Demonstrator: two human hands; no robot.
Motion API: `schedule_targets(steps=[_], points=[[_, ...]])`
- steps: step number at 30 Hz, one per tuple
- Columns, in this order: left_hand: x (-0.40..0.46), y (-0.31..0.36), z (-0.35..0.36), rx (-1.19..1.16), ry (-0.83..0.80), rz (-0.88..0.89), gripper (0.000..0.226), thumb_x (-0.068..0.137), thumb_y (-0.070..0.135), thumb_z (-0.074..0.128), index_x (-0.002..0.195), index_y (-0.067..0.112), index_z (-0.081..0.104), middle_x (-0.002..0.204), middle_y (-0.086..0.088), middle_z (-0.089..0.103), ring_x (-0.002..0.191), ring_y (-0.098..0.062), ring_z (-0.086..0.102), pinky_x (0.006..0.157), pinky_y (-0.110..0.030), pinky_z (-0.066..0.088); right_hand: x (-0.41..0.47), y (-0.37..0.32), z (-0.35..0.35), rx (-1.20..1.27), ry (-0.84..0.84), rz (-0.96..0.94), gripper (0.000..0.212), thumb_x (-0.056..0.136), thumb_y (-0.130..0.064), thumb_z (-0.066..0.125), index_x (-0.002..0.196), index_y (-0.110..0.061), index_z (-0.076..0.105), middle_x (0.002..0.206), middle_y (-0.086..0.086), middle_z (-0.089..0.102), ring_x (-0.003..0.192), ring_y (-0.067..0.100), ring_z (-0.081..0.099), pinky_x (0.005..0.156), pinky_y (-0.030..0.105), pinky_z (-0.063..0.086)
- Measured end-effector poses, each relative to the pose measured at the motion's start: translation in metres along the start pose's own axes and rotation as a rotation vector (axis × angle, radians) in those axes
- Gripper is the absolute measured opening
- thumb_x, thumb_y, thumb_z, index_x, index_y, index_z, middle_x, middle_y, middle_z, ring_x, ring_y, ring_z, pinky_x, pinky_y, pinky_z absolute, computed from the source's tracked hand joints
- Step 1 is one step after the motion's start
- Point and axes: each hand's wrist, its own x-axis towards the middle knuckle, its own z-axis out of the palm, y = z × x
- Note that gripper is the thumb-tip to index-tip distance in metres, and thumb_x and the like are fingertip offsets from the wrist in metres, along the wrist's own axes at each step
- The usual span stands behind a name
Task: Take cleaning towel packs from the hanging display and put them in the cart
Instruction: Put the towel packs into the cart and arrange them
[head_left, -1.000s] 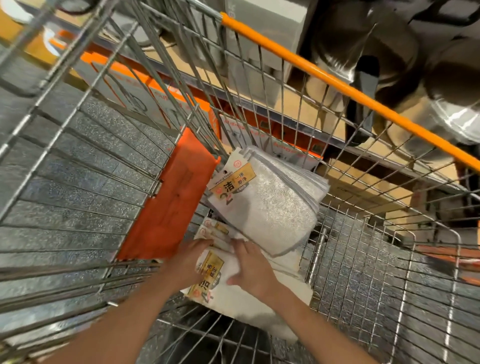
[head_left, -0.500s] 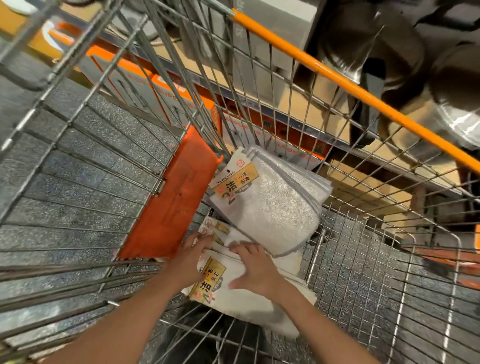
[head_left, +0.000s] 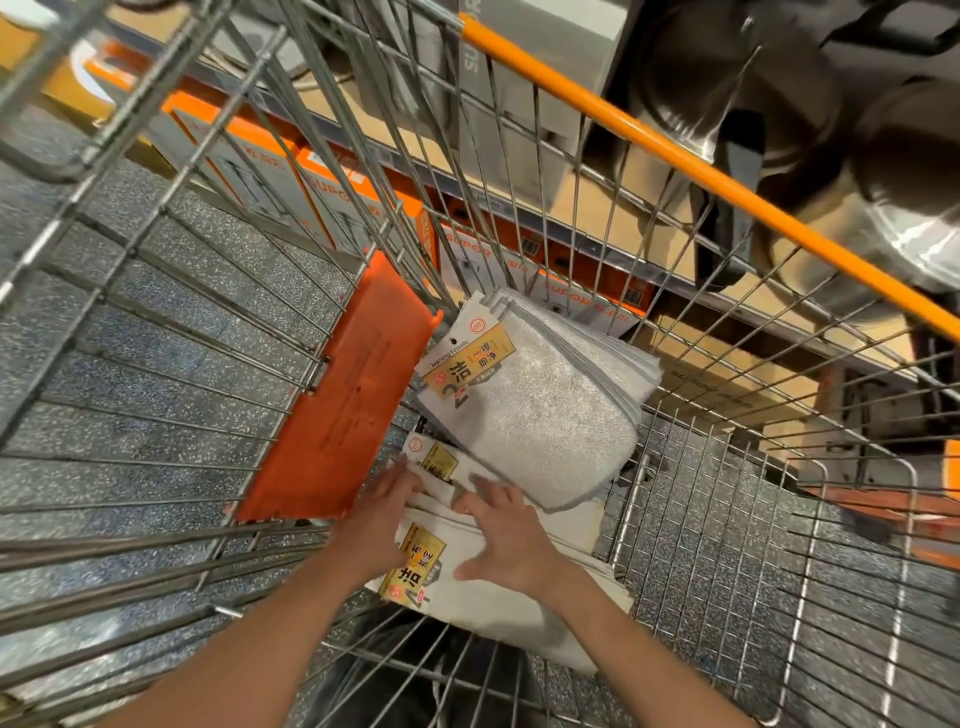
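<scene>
Several white cleaning towel packs with yellow labels lie in the wire cart (head_left: 727, 499). A grey-edged stack of packs (head_left: 540, 415) leans at the far end. Below it lies a second pack (head_left: 441, 462), and nearest me a third pack (head_left: 498, 608). My left hand (head_left: 384, 519) rests flat on the left edge of the near packs, fingers straight. On top of the nearest pack presses my right hand (head_left: 504, 535), its fingers spread. The hanging display is out of view.
An orange plastic flap (head_left: 337, 400) stands against the cart's left wall. The cart's orange handle bar (head_left: 727, 176) crosses the upper right. Beyond it are shelves with boxed goods (head_left: 322, 176) and steel pots (head_left: 914, 218). The floor is speckled grey.
Both hands slid forward a little over the near packs, and the fingers of my right hand spread out. The nearest pack now lies flatter in the cart.
</scene>
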Motion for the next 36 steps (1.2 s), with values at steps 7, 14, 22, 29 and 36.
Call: schedule_targets(steps=[7,14,22,29,36], points=[[-0.005,0.005,-0.006,0.000,0.007,-0.007,0.074,0.064,0.005,0.079,0.117,0.027,0.033,0.147,0.009,0.014,0.126,-0.014,0.034,0.095,-0.037,0.046,-0.005,-0.010,0.000,0.084,-0.029,0.043,0.085,0.072,-0.029,0.072,0.139,-0.027,0.018,0.135,0.006,0.048,0.123,0.025,0.043,0.098,0.037,0.035],[-0.009,0.037,-0.040,0.002,-0.012,0.075,0.107,0.066,0.011,0.082,0.147,0.030,0.016,0.153,0.009,0.012,0.133,-0.016,0.034,0.104,-0.036,0.040,-0.029,-0.013,-0.029,0.183,0.043,0.094,0.083,0.073,-0.033,0.071,0.140,-0.040,0.023,0.137,-0.005,0.050,0.119,0.019,0.049,0.091,0.031,0.041],[-0.040,0.094,-0.098,-0.253,0.265,0.233,0.093,0.073,0.019,0.078,0.140,0.046,0.020,0.140,0.026,0.011,0.127,0.001,0.018,0.109,-0.034,0.027,-0.085,-0.030,-0.104,0.646,0.271,0.149,0.076,0.060,-0.031,0.084,0.122,-0.047,0.043,0.104,-0.017,0.058,0.101,0.013,0.060,0.092,0.039,0.050],[-0.071,0.117,-0.110,-0.390,0.594,0.280,0.090,0.063,0.033,0.083,0.138,0.037,0.032,0.150,-0.015,0.021,0.141,-0.028,0.020,0.110,-0.033,0.024,-0.138,-0.055,-0.161,0.970,0.508,0.139,0.064,0.068,0.001,0.078,0.111,-0.036,0.050,0.100,0.006,0.065,0.069,0.007,0.065,0.058,0.019,0.050],[-0.105,0.160,-0.111,-0.911,0.383,0.382,0.082,0.066,0.079,0.056,0.133,0.065,0.010,0.154,0.009,0.025,0.139,-0.006,0.029,0.116,-0.037,0.025,-0.172,-0.076,-0.197,1.228,0.553,0.081,0.067,0.066,0.008,0.077,0.118,-0.026,0.050,0.083,-0.006,0.074,0.072,0.021,0.071,0.067,0.041,0.058]])
